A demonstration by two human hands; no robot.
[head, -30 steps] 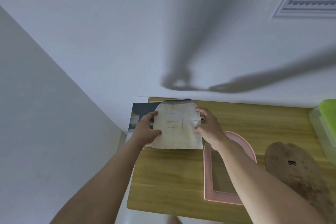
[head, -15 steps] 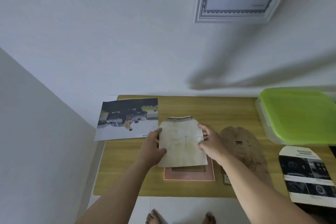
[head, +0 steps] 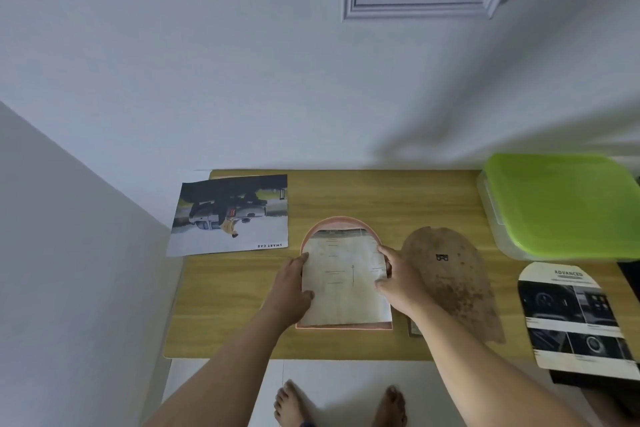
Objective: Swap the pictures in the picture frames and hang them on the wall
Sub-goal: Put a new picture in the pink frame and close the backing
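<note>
Over the arched pink frame (head: 341, 222) on the wooden table (head: 346, 194), we note left hand (head: 291, 288) and right hand (head: 398, 277) pinching the pale sheet (head: 346, 284) by its side edges, seating it; next, we judge, its top must be aligned with the arch.

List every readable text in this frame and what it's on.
"21x29.7CM": on the insert of the white frame.
"SMART CAR", upside down to the camera: on the car picture.
"ADVANCED": at the top of the arch-shaped print.
Too blurred to read: the small line at the insert's lower right, the dark mark on the brown backing board, and the faint lines on the pale sheet.
</note>
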